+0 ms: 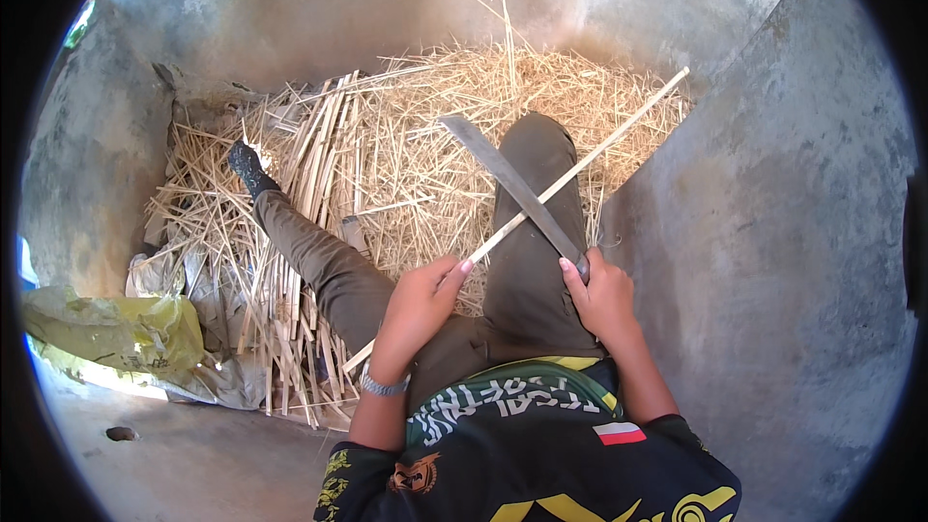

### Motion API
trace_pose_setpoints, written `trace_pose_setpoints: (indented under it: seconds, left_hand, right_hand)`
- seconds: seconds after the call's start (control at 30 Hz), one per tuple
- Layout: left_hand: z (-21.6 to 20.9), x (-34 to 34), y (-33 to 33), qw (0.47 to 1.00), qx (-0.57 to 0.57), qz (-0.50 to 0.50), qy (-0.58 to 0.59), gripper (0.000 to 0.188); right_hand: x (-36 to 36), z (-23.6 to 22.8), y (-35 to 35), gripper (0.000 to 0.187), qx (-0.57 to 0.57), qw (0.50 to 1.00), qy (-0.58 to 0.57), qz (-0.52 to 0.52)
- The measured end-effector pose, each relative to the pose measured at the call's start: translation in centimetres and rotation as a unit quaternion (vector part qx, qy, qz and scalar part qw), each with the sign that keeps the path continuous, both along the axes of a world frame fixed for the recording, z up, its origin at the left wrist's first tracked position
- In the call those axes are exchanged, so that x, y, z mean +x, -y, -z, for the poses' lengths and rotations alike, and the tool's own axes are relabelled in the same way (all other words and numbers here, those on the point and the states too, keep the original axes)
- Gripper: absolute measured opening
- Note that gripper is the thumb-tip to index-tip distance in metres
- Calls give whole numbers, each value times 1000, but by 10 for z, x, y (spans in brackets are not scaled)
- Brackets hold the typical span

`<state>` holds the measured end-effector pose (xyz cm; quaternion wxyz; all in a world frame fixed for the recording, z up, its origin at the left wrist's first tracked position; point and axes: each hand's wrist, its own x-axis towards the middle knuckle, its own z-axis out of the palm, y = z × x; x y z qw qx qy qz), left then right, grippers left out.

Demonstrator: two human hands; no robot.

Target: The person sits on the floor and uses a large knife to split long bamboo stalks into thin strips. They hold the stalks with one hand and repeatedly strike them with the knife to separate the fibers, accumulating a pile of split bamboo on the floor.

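My left hand (422,302) is closed around a long, pale strip that looks like split bamboo (619,132). The strip slants from beside my left wrist up to the far right, across my raised right knee. In my right hand (601,294) is the handle of a machete (509,177), its long grey blade pointing away and to the left. Over my right thigh the blade and the strip cross each other; whether they touch I cannot tell. The handle is mostly hidden by my fingers.
Shavings and thin slivers (435,150) cover the floor ahead. Many split strips (314,169) lie to the left, around my outstretched left leg (329,256). A yellowish plastic sack (126,333) lies at the far left. Grey concrete walls (773,232) stand close on the right and ahead.
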<state>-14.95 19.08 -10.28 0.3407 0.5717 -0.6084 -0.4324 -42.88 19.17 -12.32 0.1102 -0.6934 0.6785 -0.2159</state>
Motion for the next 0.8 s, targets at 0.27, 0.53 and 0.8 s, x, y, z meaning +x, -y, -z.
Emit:
trace_pose_setpoints:
  seconds: [0.27,0.53,0.8]
  left_hand:
    - [31,36,-29,968,189,15,-163,36]
    - [26,192,-120,978,177,-95,-48,29]
    - [17,319,-235,789,-205,-494,-304,32]
  right_hand:
    - [2,-20,-8,50,-53,992,-102,-54]
    - [-6,-5,-12,54,22,997,-56,40]
    - [-25,7,-30,50,-25,995,-7,99]
